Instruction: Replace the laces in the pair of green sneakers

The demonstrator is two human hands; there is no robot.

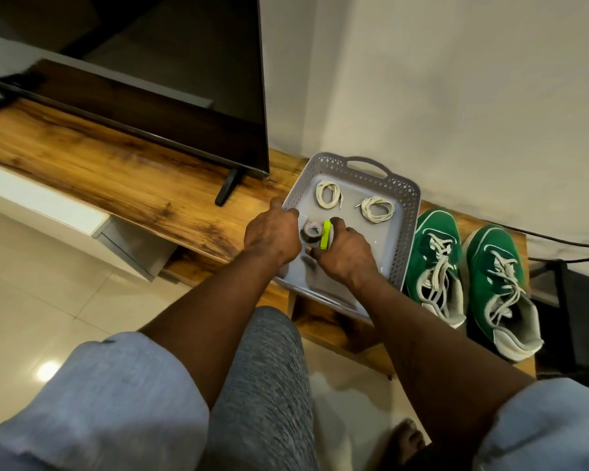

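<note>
Two green sneakers [434, 232] [490, 253] with worn white laces stand side by side on the wooden bench, right of a grey plastic basket [405, 212]. Two coiled white laces [327, 194] [376, 209] lie on the basket's floor near the far side. A roll of tape [312, 231] lies between my hands. My left hand [272, 232] grips the basket's left rim, with the thumb along the edge. My right hand [344, 253] is inside the basket and holds a small lime-green object [325, 234]; what that object is cannot be told.
A large dark TV [170, 79] stands on the wooden bench [99, 154] to the left, its foot [227, 188] close to the basket. Black cables [565, 246] run along the wall on the right. My knee [269, 368] and the tiled floor [48, 283] lie below.
</note>
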